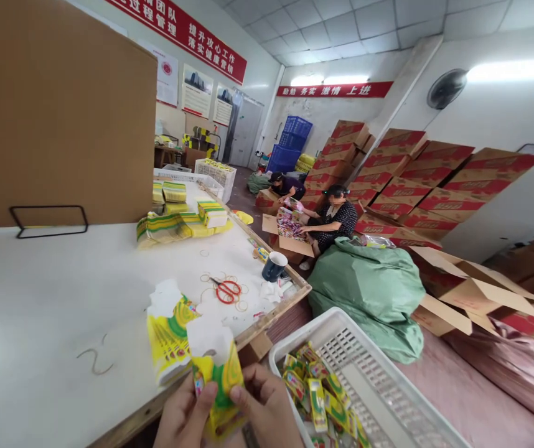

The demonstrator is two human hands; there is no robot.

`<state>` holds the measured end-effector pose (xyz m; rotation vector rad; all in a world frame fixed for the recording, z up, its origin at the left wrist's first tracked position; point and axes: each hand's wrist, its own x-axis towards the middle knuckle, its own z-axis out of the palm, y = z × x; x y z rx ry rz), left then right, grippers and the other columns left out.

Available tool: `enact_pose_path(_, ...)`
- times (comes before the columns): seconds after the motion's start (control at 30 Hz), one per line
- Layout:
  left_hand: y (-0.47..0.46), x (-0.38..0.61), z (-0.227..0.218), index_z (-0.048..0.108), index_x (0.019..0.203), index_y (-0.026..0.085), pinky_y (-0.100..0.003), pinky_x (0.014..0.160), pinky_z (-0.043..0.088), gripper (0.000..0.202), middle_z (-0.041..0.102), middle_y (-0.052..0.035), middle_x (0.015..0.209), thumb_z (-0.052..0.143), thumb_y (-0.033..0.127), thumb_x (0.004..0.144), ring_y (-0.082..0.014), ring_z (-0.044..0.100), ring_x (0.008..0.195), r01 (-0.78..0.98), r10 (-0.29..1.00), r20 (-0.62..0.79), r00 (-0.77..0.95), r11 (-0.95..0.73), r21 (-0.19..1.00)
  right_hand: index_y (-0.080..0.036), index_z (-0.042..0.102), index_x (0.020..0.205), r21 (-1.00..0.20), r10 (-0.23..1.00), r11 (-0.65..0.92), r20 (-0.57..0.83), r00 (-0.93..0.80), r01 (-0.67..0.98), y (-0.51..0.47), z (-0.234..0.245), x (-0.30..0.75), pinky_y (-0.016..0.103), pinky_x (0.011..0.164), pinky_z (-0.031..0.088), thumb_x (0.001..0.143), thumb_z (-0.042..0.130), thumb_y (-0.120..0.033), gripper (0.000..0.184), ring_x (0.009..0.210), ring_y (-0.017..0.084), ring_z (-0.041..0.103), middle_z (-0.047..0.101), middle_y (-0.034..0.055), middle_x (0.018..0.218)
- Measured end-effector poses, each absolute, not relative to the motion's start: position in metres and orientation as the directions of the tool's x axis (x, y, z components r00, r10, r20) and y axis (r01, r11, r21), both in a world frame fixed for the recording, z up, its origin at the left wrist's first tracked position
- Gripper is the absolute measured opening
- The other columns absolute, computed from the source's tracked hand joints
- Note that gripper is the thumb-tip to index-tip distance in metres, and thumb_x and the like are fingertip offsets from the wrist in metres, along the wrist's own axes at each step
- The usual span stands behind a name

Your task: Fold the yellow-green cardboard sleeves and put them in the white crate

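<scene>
Both my hands hold one small yellow-and-green paper carton [215, 367] at the bottom edge of the view, its white top flaps open. My left hand [185, 420] pinches its left side with the thumb on the front. My right hand [267, 407] grips its right side, fingers curled. Just left of it a second carton of the same kind [168, 333] lies on the white table [52, 311]. A white plastic crate [379, 386] to my right holds several small yellow-green packets [320, 398].
Red-handled scissors [228, 290] and loose rubber bands lie on the table, with a dark mug [274, 266] near the edge and stacks of flat cartons [180, 218] farther back. A large cardboard sheet [61, 112] stands left. A green sack [370, 286], red boxes and two seated people are beyond.
</scene>
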<state>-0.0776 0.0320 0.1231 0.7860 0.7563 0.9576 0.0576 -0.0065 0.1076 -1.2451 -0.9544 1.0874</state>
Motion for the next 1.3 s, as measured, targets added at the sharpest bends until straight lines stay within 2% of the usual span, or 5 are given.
enact_pose_path(0.2, 0.035, -0.074, 0.107, 0.038, 0.133, 0.02, -0.035, 0.089, 0.053, 0.072, 0.068, -0.0117, 0.116, 0.071, 0.041, 0.072, -0.0269, 0.063, 0.107, -0.306, 0.951, -0.116, 0.287, 0.206, 0.93, -0.017, 0.058, 0.073, -0.994, 0.887, 0.023, 0.069, 0.457, 0.104, -0.016, 0.108, 0.056, 0.021, 0.05, 0.038, 0.077, 0.069, -0.037, 0.023, 0.052, 0.011, 0.048, 0.056, -0.0025, 0.059)
enact_pose_path(0.43, 0.031, -0.078, 0.119, 0.04, 0.134, 0.024, -0.038, 0.094, 0.048, 0.064, 0.066, -0.0118, 0.12, 0.067, 0.033, 0.077, -0.0281, 0.061, 0.111, -0.316, 0.872, -0.037, 0.489, 0.217, 0.923, -0.025, 0.041, 0.13, -0.998, 0.98, 0.065, 0.065, 0.19, 0.005, -0.022, 0.135, 0.071, 0.029, 0.072, 0.049, 0.086, 0.06, -0.031, 0.048, 0.079, 0.017, 0.061, 0.064, 0.0064, 0.104)
enact_pose_path(0.83, 0.023, -0.073, 0.114, 0.018, 0.141, 0.031, -0.034, 0.075, 0.05, 0.091, 0.06, -0.0124, 0.124, 0.075, 0.034, 0.07, -0.0252, 0.065, 0.094, -0.38, 0.682, -0.052, 0.729, 0.467, 0.799, -0.02, 0.062, 0.087, -0.975, 0.983, 0.043, 0.08, 0.164, 0.217, -0.022, 0.136, 0.094, 0.023, 0.061, 0.043, 0.09, 0.054, -0.037, 0.019, 0.069, 0.014, 0.055, 0.06, 0.0019, 0.077)
enact_pose_path(1.03, 0.027, -0.073, 0.11, 0.049, 0.123, 0.024, -0.035, 0.079, 0.051, 0.05, 0.069, -0.0111, 0.111, 0.068, 0.032, 0.077, -0.0273, 0.065, 0.097, -0.327, 0.738, -0.053, 0.673, 0.361, 0.873, -0.022, 0.07, 0.102, -0.943, 0.955, 0.106, 0.185, 0.233, 0.314, -0.019, 0.136, 0.099, 0.035, 0.087, 0.045, 0.089, 0.05, -0.042, 0.031, 0.099, 0.023, 0.059, 0.065, 0.0092, 0.105)
enact_pose_path(1.3, 0.023, -0.072, 0.104, 0.053, 0.127, 0.024, -0.036, 0.083, 0.053, 0.044, 0.066, -0.0114, 0.12, 0.06, 0.03, 0.083, -0.027, 0.065, 0.1, -0.166, 0.795, -0.035, 0.606, 0.17, 0.971, -0.021, 0.06, 0.108, -0.905, 0.985, -0.13, -0.073, 0.153, 0.405, -0.019, 0.142, 0.098, 0.022, 0.05, 0.034, 0.077, 0.064, -0.025, 0.031, 0.054, 0.013, 0.051, 0.063, -0.0043, 0.063)
